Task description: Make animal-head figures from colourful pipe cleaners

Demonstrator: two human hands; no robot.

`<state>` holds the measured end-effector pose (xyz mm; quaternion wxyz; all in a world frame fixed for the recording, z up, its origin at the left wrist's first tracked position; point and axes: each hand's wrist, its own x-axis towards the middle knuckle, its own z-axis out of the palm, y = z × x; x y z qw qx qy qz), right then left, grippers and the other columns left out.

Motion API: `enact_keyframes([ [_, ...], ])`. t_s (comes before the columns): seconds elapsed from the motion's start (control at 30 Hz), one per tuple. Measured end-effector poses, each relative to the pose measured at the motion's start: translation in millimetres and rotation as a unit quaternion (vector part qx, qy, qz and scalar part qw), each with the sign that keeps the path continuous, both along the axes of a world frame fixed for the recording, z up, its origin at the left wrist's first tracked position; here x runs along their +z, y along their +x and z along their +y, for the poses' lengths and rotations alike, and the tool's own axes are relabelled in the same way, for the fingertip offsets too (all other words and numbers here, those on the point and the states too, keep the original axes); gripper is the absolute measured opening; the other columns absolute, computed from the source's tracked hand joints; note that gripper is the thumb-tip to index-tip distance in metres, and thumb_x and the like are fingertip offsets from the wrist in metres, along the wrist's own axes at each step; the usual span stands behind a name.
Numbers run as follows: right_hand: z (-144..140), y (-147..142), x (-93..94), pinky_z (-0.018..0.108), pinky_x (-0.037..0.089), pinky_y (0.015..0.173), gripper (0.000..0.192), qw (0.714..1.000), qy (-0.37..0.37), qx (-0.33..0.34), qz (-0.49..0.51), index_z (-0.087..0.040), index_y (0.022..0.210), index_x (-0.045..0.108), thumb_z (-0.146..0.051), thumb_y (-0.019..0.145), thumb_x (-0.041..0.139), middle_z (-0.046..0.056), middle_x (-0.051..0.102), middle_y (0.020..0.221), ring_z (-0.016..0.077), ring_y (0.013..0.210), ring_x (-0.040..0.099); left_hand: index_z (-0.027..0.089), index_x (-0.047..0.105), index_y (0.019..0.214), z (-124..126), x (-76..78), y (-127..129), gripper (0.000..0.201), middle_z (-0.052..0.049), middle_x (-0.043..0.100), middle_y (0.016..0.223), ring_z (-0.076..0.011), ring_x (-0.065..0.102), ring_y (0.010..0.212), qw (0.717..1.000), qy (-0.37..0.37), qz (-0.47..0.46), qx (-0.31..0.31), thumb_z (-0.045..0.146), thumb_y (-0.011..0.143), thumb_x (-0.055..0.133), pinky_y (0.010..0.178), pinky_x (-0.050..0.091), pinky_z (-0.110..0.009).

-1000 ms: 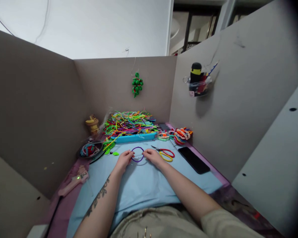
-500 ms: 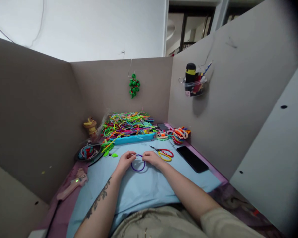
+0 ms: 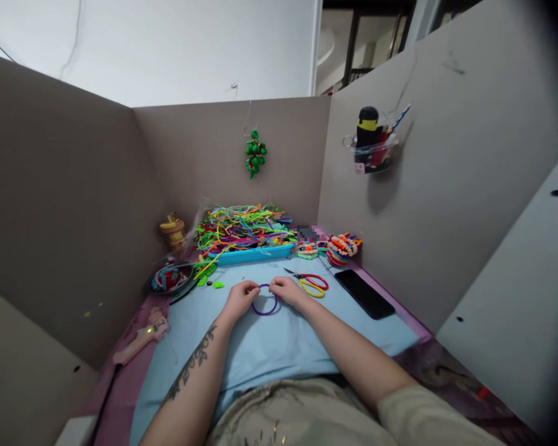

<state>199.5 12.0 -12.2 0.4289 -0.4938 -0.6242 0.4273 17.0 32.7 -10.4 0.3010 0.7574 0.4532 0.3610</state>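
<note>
Both of your hands meet over the light-blue mat (image 3: 270,347) on the tabletop, and between them sits a purple cord loop (image 3: 265,308). Your left hand (image 3: 240,299) pinches the loop's top on the left, fingers curled closed on the cord; your right hand (image 3: 285,291) pinches it just beside, on the right, closed on the cord in the same way. Against the picture from a second ago, the loop has swung from standing above your fingertips to hanging below them toward you, and your two pinch points have drawn closer, almost touching. I judge that you are bringing the cord's ends together at the top, so the ring looks close to being closed.

Just right of your right hand lie the red-and-yellow scissors (image 3: 312,284), apart from it. A black phone (image 3: 364,293) rests further right. Behind, a blue tray (image 3: 253,254) carries a heap of coloured cords (image 3: 242,226). A pink glue gun (image 3: 139,337) lies at the left edge.
</note>
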Motion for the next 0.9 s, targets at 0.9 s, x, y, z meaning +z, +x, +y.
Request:
enact_keyframes([
  [0.9, -2.8, -8.5, -3.3, 0.021, 0.038, 0.053, 0.017, 0.997, 0.074, -0.016, -0.026, -0.016, 0.081, 0.064, -0.025, 0.071, 0.054, -0.001, 0.06, 0.059, 0.0115, 0.055, 0.052, 0.013, 0.058, 0.063, -12.1, 7.7, 6.0, 0.029, 0.003, 0.05, 0.052, -0.0081, 0.037, 0.048, 0.976, -0.187, -0.094, -0.063, 0.042, 0.068, 0.057, 0.049, 0.026, -0.022],
])
